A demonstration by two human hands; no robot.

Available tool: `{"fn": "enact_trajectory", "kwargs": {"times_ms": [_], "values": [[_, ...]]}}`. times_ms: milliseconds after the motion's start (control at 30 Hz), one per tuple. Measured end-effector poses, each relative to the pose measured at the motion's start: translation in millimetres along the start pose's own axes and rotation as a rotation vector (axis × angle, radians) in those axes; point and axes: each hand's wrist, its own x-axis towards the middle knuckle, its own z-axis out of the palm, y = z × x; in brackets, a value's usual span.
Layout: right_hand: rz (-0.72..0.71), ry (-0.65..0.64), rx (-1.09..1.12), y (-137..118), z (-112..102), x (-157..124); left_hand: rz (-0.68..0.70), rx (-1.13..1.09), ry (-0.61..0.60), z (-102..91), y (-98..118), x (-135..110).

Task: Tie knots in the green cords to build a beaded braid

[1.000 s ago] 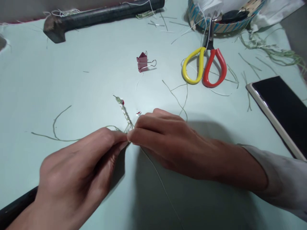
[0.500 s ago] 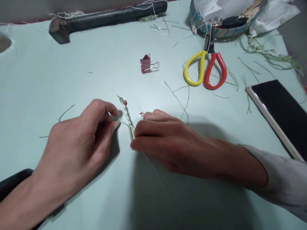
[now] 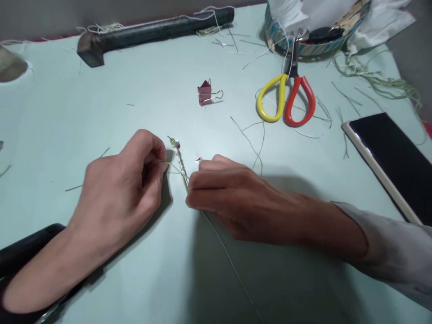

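A narrow knotted cord braid [image 3: 178, 157], pale green and white with a red bit near its far end, lies between my two hands. My left hand [image 3: 121, 180] is closed in a pinch on a thin green thread [image 3: 173, 166] that runs from the braid's side. On the other side, my right hand [image 3: 226, 193] has its fingers pressed together at the near end of the braid; the cord strands pass under its fingertips, which hide the exact grip. A long thin pale thread [image 3: 229, 258] trails from beneath my right hand toward the near edge of view.
Beyond the hands stand a maroon binder clip [image 3: 204, 95] and scissors with yellow and red handles [image 3: 285, 100]. A hammer-like metal bar [image 3: 158, 31] lies at the back, near a woven basket [image 3: 317, 50]. A phone [image 3: 391, 162] lies right, among thread scraps [image 3: 253, 139].
My left thumb and forefinger have closed together on the green thread, which now stretches from the braid to them. My right hand stays nearly in place. The view has shifted slightly.
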Motion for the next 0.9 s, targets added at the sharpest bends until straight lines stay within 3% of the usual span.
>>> {"fn": "enact_trajectory", "kwargs": {"times_ms": [233,500,667,767,900], "values": [[0.066,-0.087,0.075,4.1,1.7,2.4,0.055,0.04,0.076,-2.1,-2.4,-10.3],[0.08,-0.082,0.107,6.3,2.8,2.4,0.182,0.148,0.074,-16.8,2.9,-53.8],[0.051,-0.055,0.132,9.6,7.1,2.1,0.164,0.274,0.084,-27.3,8.4,-76.5],[0.041,-0.037,0.139,9.7,8.7,1.8,0.183,0.281,0.102,-30.6,19.8,-76.8],[0.041,-0.011,0.163,9.1,8.2,1.2,0.264,0.131,0.1,-20.0,37.2,-60.9]]}}
